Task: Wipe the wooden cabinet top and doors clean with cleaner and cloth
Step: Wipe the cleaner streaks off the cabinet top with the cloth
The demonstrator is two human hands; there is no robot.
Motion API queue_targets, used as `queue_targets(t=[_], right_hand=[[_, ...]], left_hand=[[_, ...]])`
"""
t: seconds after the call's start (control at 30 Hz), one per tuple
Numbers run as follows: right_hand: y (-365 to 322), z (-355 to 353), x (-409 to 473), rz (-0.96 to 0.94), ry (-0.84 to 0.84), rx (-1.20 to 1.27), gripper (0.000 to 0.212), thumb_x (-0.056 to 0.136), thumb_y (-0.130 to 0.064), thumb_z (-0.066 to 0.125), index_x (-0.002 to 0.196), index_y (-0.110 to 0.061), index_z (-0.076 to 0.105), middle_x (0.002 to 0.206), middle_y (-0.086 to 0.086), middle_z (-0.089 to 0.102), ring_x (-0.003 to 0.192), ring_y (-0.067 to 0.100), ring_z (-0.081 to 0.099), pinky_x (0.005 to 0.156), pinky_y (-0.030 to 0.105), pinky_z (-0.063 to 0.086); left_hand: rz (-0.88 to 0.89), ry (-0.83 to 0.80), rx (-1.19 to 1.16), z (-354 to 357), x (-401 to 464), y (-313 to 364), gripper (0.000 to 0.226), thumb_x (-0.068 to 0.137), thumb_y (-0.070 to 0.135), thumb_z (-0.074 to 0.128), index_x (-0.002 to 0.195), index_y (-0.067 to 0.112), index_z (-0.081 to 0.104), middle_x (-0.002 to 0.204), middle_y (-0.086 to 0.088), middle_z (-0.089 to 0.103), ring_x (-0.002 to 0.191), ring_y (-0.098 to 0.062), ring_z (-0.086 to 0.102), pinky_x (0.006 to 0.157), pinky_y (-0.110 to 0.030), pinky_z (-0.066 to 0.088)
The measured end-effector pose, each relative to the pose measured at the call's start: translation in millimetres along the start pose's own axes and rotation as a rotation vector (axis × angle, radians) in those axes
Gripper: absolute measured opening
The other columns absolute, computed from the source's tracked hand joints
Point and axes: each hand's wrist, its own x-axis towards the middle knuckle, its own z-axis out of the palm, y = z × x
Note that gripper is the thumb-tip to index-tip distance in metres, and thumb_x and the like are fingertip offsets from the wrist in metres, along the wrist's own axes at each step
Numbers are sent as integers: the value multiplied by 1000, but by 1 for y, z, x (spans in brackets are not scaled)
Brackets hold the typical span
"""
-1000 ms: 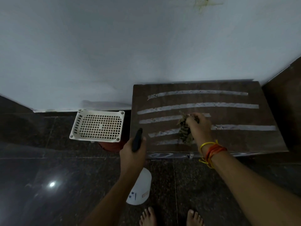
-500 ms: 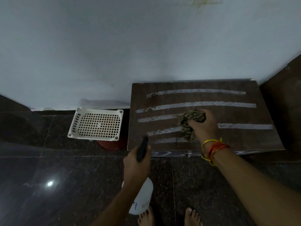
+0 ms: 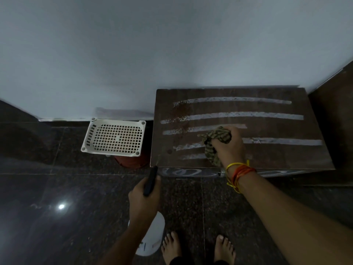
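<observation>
Cabinet top (image 3: 267,153): dark wooden panel against the pale wall (image 3: 133,54), directly ahead of me, crossed by several pale streaks (image 3: 238,115); speckled droplets lie at their left ends.

Cloth (image 3: 217,138): patterned rag, bunched in my right hand (image 3: 228,148), whose fingers are curled tight round it; it presses on the top near the middle streaks, a loose tail trailing toward the front edge.

Spray bottle (image 3: 150,236): white body hanging below my left hand (image 3: 144,197), which grips the black trigger head (image 3: 150,181). The nozzle points at the top's front left corner, just short of the edge.

Position: the top lies under my right hand and just beyond my left; the doors below are barely in view, only a thin front strip with pale markings.

Risks, as I judge them:
- Spray aimed from off the corner may miss and wet the dark polished floor (image 3: 57,188) by my bare feet (image 3: 198,249), making it slippery.
- Overspray may reach the white perforated basket (image 3: 114,137) just beside the cabinet.
- A bunched cloth touches little surface, so streaks may smear instead of lifting.
- Droplets left sitting on the left side could mark the wood.
</observation>
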Motion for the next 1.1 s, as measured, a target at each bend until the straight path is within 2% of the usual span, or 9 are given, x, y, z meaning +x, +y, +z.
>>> queue_targets(t=[0.07, 0.13, 0.23, 0.4, 0.57, 0.73, 0.83, 0.97, 1.1], right_hand=[[2, 9, -9, -13, -17, -6, 37, 84, -14, 63, 118, -23, 51, 108, 0, 58, 96, 19, 58, 68, 22, 48], [2, 17, -17, -23, -22, -29, 39, 87, -15, 61, 124, -23, 50, 118, 2, 57, 105, 21, 56, 82, 34, 52], [1, 26, -27, -20, -6, -58, 42, 88, -12, 59, 127, -25, 49, 127, 4, 52, 114, 21, 51, 96, 40, 48], [0, 30, -40, -27, 20, -55, 42, 89, -7, 59, 127, -20, 49, 125, 8, 53, 113, 23, 52, 95, 39, 49], [1, 18, -54, -39, 56, -54, 41, 89, -7, 59, 128, -18, 49, 124, 6, 53, 112, 23, 53, 93, 34, 49], [8, -5, -56, -46, 68, -69, 43, 89, -7, 60, 129, -17, 49, 127, 7, 53, 113, 23, 51, 90, 30, 44], [15, -24, -59, -78, 94, -90, 42, 87, -4, 61, 126, -15, 51, 123, 6, 54, 110, 20, 52, 87, 24, 41], [21, -42, -57, -69, 129, -80, 39, 86, -3, 60, 123, -15, 53, 112, 0, 52, 99, 12, 49, 82, 21, 39], [25, -55, -51, -77, 129, -90, 39, 86, -4, 61, 124, -14, 52, 119, 5, 55, 105, 16, 51, 88, 26, 42]], left_hand=[[-26, 22, -45, 0, 3, 2, 23, 96, 33, 61, 82, 15, 66, 72, -20, 65, 60, -25, 58, 58, -38, 49], [-38, 37, -78, 0, 7, 6, 24, 96, 35, 60, 83, 15, 66, 71, -17, 64, 60, -24, 57, 57, -36, 48], [-9, 63, -72, 2, 11, 12, 28, 96, 36, 60, 79, 14, 64, 65, -11, 60, 55, -20, 56, 50, -31, 45], [39, 67, -62, 6, 12, 18, 27, 96, 37, 59, 83, 15, 66, 65, -12, 61, 53, -16, 56, 48, -28, 46], [63, 35, -55, 10, -4, 19, 27, 96, 37, 59, 78, 17, 64, 64, -8, 60, 52, -16, 56, 50, -30, 46], [90, 22, 13, 22, -26, 11, 32, 95, 37, 60, 79, 9, 65, 63, -8, 59, 51, -15, 51, 47, -27, 42], [180, 1, 129, 29, -39, 10, 29, 95, 36, 61, 75, 14, 63, 60, -6, 61, 47, -13, 53, 46, -25, 43], [347, -62, 362, 35, -43, 17, 28, 93, 37, 62, 77, 14, 62, 62, -4, 63, 54, -21, 59, 50, -30, 44], [491, -136, 579, 36, -35, 27, 22, 92, 35, 63, 85, 14, 62, 73, -4, 65, 63, -25, 61, 57, -37, 49]])
